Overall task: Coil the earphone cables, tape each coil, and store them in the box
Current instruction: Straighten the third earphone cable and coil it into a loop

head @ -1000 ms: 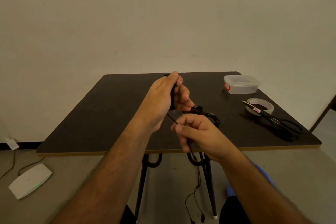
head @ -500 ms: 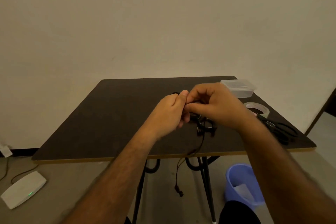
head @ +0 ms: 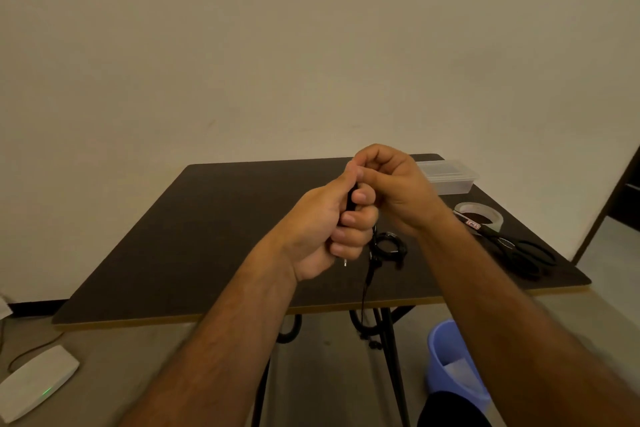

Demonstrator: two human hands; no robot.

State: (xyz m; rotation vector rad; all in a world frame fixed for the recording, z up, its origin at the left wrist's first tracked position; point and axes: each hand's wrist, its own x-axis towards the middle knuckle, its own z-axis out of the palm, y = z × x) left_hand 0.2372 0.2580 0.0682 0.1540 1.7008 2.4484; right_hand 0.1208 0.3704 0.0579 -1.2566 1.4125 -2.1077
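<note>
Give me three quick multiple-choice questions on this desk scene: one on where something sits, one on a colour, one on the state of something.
1. Where do the scissors lie?
A. On the floor
B. On the table's right side, by the tape
C. In the box

2. What colour is the bin?
A. Blue
B. Red
C. Green

3. What is the left hand doing?
A. Resting flat on the table
B. Hanging open, holding nothing
C. Gripping a black cable

Answers:
1 B: the scissors lie on the table with their tips over the tape.
2 A: the bin beneath the table is blue.
3 C: its fingers curl round the cable, and the right hand meets it.
</note>
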